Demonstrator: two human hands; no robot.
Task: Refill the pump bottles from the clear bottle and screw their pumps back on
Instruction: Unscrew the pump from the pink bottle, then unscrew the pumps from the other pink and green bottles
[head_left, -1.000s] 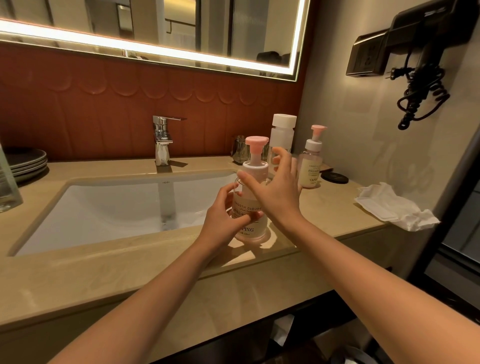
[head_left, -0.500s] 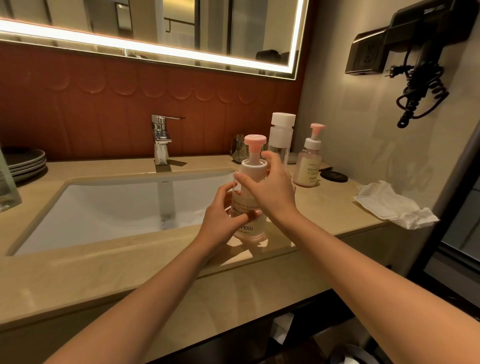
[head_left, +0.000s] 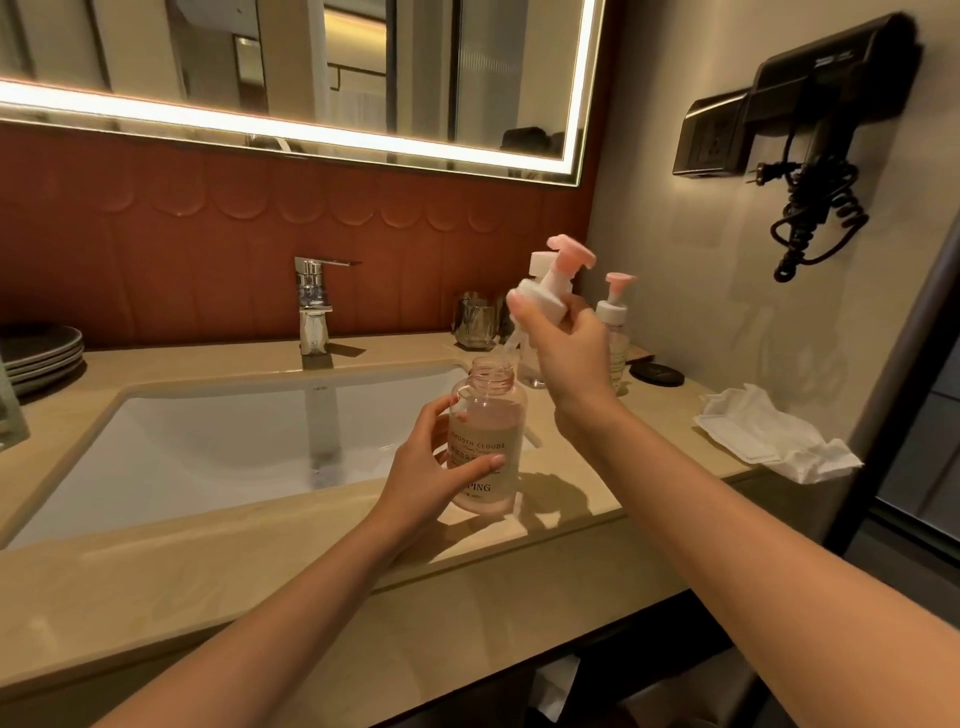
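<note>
Pink-tinted pump bottle (head_left: 485, 447), centre frame by the sink (head_left: 208, 447), neck open: left hand (head_left: 428, 470) wraps it, steadying. Right hand (head_left: 569, 353) pinches the pump (head_left: 550, 286) just above, tube (head_left: 511, 345) over the neck, likely catching drips.

My left hand (head_left: 421, 478) holds the open bottle (head_left: 485, 441) just right of the sink (head_left: 208, 441). My right hand (head_left: 566, 353) holds its pump (head_left: 545, 296) above it. The clear bottle (head_left: 530, 371) and the second pump bottle (head_left: 612, 312) stand behind.

Clear plastic bottle (head_left: 485, 447), chrome tap (head_left: 314, 312), glossy stone counter (head_left: 208, 571).
</note>
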